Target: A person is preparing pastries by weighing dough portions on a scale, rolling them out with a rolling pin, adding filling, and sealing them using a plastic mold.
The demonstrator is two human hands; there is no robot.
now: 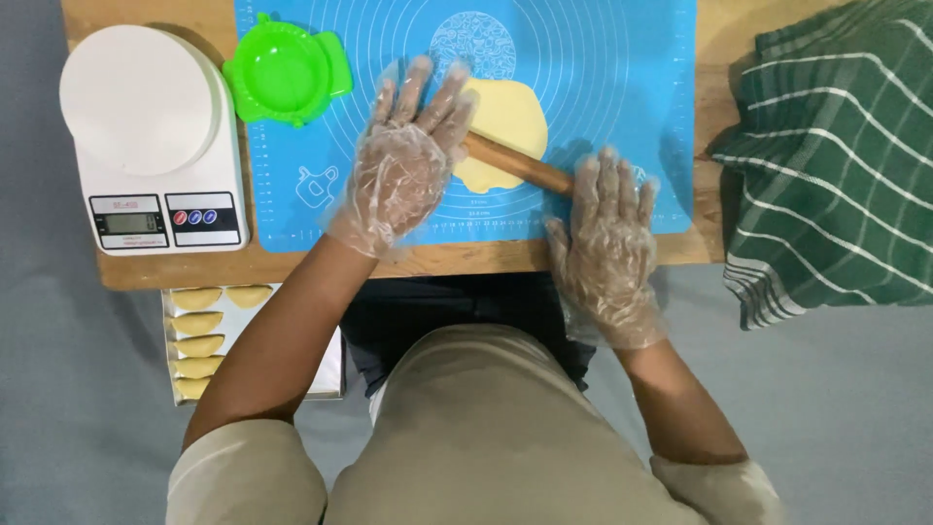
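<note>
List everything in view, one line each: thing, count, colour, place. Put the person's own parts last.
rolling pin: 1, wooden brown, across the dough under both hands
dough: 1 flat sheet, pale yellow, on the mat
mat: 1, blue, on the table
table: 1, wooden
press mould: 1, green, mat's left edge
scale: 1, white, table's left end
tray: 1, below the table at left
folded pastries: 6 visible, yellow, on the tray
cloth: 1, green with white stripes, right
left hand: gloved, flat on the pin
right hand: gloved, flat on the pin
</note>
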